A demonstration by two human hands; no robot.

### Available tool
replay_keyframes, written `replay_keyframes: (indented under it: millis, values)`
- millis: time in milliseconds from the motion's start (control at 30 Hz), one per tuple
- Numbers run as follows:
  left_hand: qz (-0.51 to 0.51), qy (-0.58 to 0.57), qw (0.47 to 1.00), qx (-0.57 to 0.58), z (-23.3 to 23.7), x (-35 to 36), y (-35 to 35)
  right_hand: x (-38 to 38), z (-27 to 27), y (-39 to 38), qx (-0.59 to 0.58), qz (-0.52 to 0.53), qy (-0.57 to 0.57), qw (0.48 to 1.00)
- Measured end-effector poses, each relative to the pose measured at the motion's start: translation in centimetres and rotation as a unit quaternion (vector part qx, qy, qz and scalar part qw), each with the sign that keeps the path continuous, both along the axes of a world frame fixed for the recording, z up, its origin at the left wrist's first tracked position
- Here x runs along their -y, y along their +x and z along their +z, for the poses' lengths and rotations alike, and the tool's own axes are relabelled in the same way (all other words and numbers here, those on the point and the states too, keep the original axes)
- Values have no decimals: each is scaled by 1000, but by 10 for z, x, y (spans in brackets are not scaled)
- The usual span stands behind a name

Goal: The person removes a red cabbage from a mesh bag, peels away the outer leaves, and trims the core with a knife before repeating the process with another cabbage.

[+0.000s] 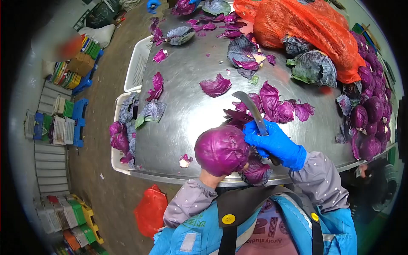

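A round purple cabbage rests in my left hand, which is mostly hidden beneath it at the table's front edge. My right hand, in a blue glove, is closed round a knife with a curved blade pointing up and left. The gloved fingers are against the cabbage's right side. Below my right hand lies a loose dark purple leaf. Purple leaves are scattered just beyond the knife on the metal table.
A red mesh bag lies at the back right, beside a leafy cabbage. Purple cabbages are piled along the right edge. White crates stand left, one holding leaves. Another person's blue-gloved hand shows at the top.
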State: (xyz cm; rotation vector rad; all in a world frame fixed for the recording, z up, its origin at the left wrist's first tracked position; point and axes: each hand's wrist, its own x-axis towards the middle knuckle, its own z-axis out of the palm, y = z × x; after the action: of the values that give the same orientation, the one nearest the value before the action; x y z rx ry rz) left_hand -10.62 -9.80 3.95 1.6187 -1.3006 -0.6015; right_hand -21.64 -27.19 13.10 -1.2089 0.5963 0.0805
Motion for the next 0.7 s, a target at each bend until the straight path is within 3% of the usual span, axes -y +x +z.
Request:
replay_keyframes:
  millis: [100, 133, 167, 200, 300, 367, 433, 467, 633, 700]
  values:
    - [17, 23, 996, 87, 15, -4, 11, -5, -12, -4, -3, -39, 26, 999]
    - [48, -19, 984, -168, 26, -1, 8, -5, -13, -4, -2, -42, 26, 999]
    - [77, -56, 906, -412, 38, 0, 3, -5, -15, -5, 7, -59, 38, 998]
    - [118, 7, 961, -250, 54, 3, -2, -6, -16, -5, 15, -73, 50, 996]
    - [110, -16, 976, -189, 17, 4, -1, 0, -16, -5, 14, -63, 28, 998]
    - [128, -32, 965, -226, 13, 6, -5, 2, -10, -5, 24, -69, 32, 997]
    - [77, -2, 973, -218, 16, 10, -8, 2, -9, -7, 20, -85, 8, 996]
    - [-10, 42, 915, -400, 11, 8, -7, 2, -9, -9, 20, -90, 7, 996]
    - [-8, 102, 934, -342, 19, 8, -10, 8, -8, -15, 35, -101, 26, 994]
    - [-27, 122, 942, -311, 25, 17, -13, 1, -38, -13, 144, -134, -77, 978]
